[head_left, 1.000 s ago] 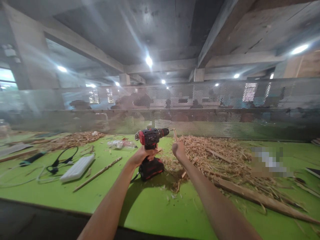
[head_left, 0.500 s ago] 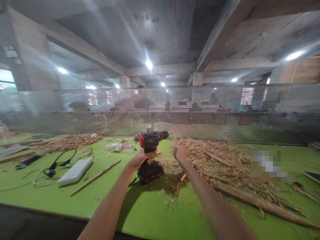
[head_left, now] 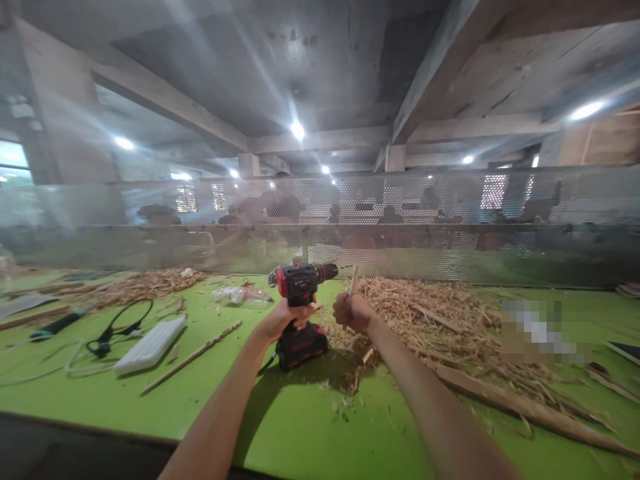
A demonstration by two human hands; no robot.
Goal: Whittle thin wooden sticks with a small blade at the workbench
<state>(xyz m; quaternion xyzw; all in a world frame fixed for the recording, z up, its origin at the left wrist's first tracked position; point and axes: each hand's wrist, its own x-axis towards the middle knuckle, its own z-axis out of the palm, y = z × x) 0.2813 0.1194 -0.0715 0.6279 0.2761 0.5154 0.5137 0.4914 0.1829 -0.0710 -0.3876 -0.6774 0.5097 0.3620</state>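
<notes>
My left hand (head_left: 286, 319) is wrapped round the handle of a red and black cordless drill (head_left: 300, 283). The drill stands upright on its battery base, its chuck (head_left: 328, 271) facing right. Just right of the chuck, my right hand (head_left: 354, 311) is closed round a short, thin wooden stick (head_left: 355, 280) held nearly upright. The stick's top end sticks up above the fist, apart from the chuck; its lower part is mostly hidden by my fingers.
Wood shavings (head_left: 425, 307) heap on the green table (head_left: 320, 427) at right, with a long wooden strip (head_left: 530, 407). At left lie a carved stick (head_left: 193, 357), a white power strip (head_left: 151, 345), cables and a clear plastic bottle (head_left: 243, 295). A perforated metal screen (head_left: 370, 233) stands behind.
My right hand has turned and drawn down slightly toward me, taking the wooden stick away from the drill's chuck tip. My left hand and the drill have stayed in place.
</notes>
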